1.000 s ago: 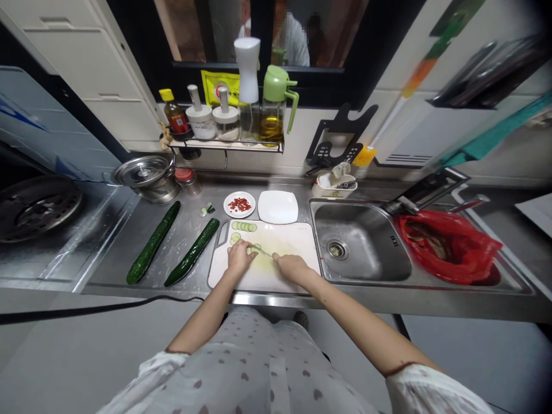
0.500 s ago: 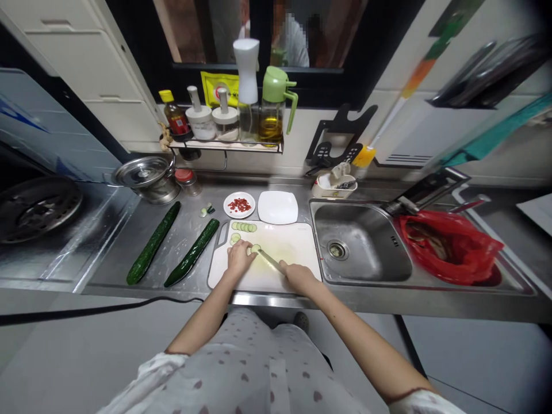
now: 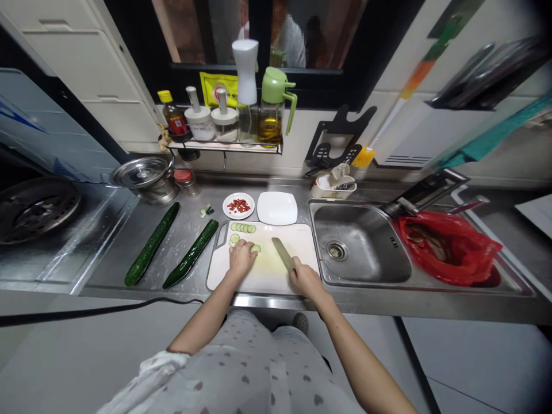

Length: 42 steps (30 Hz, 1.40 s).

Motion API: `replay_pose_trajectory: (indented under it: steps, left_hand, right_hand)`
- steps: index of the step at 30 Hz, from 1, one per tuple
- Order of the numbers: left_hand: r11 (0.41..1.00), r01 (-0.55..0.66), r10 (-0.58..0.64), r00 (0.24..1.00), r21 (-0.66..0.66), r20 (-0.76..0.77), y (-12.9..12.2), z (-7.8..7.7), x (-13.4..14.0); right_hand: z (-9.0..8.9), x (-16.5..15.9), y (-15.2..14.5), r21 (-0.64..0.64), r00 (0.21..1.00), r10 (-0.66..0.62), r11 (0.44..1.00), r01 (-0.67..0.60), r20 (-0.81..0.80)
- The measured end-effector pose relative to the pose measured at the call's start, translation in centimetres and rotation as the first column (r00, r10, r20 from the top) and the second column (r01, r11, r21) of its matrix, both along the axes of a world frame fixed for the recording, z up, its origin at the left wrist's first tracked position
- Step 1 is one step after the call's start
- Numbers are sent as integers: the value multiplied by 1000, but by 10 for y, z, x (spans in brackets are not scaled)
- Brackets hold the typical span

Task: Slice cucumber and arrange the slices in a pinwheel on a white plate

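Observation:
My right hand grips a kitchen knife by its handle. The blade points up and left over the white cutting board, apart from any food. At the board's left half, my left hand has its fingers curled together at a pale green cucumber slice, which pokes out by the fingertips. Just beyond that hand lie a few more slices. A neat overlapping row of cucumber slices rests along the board's far left edge.
Two whole cucumbers lie left of the board. Behind it stand a small plate of chopped red pieces and a white square plate. To the right is a steel sink, with a red plastic bag beyond. A lidded pot stands back left.
My right hand has drawn the knife to the right, away from the cucumber slice, and the blade now points more steeply upward. My left hand stays nearly in place.

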<state>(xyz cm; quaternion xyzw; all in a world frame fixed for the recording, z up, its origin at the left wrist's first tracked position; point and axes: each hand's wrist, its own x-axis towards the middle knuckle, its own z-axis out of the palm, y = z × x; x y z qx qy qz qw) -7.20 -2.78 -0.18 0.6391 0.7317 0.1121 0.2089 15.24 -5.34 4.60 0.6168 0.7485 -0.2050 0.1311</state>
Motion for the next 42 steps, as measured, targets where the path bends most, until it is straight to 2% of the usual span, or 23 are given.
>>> replay_pose_trajectory:
  steps: [10,20,28,35,42]
  left_hand:
    - [998,-67,66,996,9,59,4,5,4]
    - [993,-119,113,979,22,168,-7,7,-2]
    - [971,-240,230,934,3,273,-10,3,-25]
    - [920,-392,383,895,-8,228,-4,-6,-58]
    - [912,-411,406,904,8,136,1,-4,-59]
  right_hand:
    - [-2,-3,3,4,999,-15,1000,15,32]
    - [1,-5,5,-29,999,-14,999,15,40]
    - [-3,-6,6,-30,999,-16,999,17,41]
    - [-8,-5,6,-14,999,-12,1000,13,35]
    - [-10,-5,6,1,1000,-8,1000,8,27]
